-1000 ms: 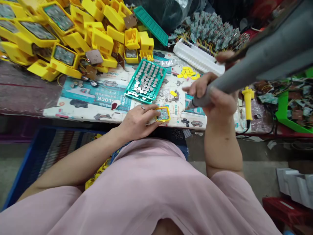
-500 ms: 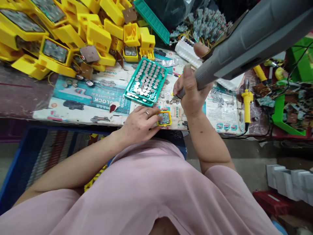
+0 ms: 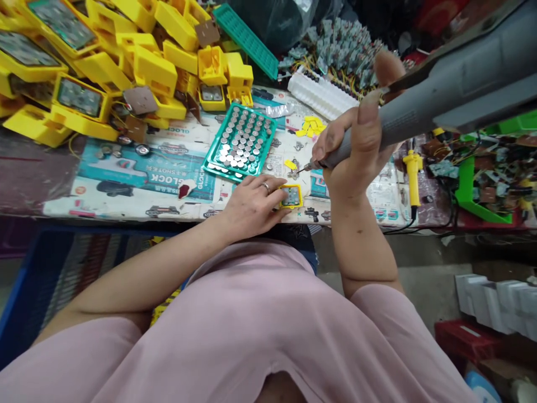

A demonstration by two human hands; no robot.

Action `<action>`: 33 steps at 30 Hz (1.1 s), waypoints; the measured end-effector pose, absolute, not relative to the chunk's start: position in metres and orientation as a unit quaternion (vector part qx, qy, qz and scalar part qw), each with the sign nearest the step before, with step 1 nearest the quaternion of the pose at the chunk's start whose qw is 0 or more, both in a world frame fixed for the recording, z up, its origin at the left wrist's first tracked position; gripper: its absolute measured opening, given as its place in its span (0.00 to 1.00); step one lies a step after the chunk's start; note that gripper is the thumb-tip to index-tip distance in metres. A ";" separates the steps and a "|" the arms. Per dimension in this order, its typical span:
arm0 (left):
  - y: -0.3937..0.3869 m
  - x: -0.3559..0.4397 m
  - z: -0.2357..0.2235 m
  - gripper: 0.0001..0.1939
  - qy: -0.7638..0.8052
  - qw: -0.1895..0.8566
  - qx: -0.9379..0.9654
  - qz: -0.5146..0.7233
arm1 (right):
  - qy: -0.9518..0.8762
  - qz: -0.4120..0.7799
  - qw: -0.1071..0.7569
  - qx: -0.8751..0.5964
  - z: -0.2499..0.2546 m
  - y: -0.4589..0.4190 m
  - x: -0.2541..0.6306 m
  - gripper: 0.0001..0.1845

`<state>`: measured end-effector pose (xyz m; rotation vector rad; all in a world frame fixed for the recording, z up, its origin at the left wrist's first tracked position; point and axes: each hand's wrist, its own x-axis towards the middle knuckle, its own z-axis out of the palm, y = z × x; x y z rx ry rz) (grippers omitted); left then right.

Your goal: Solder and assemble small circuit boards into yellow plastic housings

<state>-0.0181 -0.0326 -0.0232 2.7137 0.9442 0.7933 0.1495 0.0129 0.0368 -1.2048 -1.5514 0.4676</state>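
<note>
My left hand (image 3: 257, 204), a ring on one finger, grips a small yellow plastic case (image 3: 292, 196) at the front edge of the bench. A grey circuit part shows inside the case's open face. In my right hand (image 3: 356, 148) is a large grey electric screwdriver (image 3: 419, 106), slanting up to the right. Its thin bit points down and left, above and apart from the case. Just by the bit tip lies a small yellow piece (image 3: 290, 164). A green tray (image 3: 265, 154) with rows of silver button cells (image 3: 243, 137) stands beyond my left hand.
Yellow housings (image 3: 155, 70) are heaped at the back left. Wired parts (image 3: 352, 50) and a white foam block (image 3: 319, 92) lie behind the screwdriver. A yellow soldering iron (image 3: 413, 179) and a green bin (image 3: 478, 196) are on the right. A blue crate (image 3: 42, 274) stands below the bench.
My right hand and the screwdriver have shifted right, uncovering small yellow pieces on the bench. The whole view has slid slightly. My left hand still grips the yellow case.
</note>
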 end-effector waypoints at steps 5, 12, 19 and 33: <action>-0.013 -0.012 -0.009 0.16 0.342 0.068 0.888 0.300 | -0.571 0.151 0.655 -0.471 0.038 0.016 0.153 0.34; 0.033 0.018 -0.002 0.14 0.406 0.135 0.877 0.219 | -0.568 0.169 0.625 -0.508 0.041 0.025 0.144 0.37; 0.052 0.014 -0.014 0.11 0.395 0.108 0.888 0.211 | -0.545 0.235 0.624 -0.509 0.043 0.031 0.151 0.40; 0.034 0.017 0.003 0.13 0.372 0.065 0.905 0.195 | -0.470 0.349 0.758 -0.289 0.047 0.025 0.148 0.31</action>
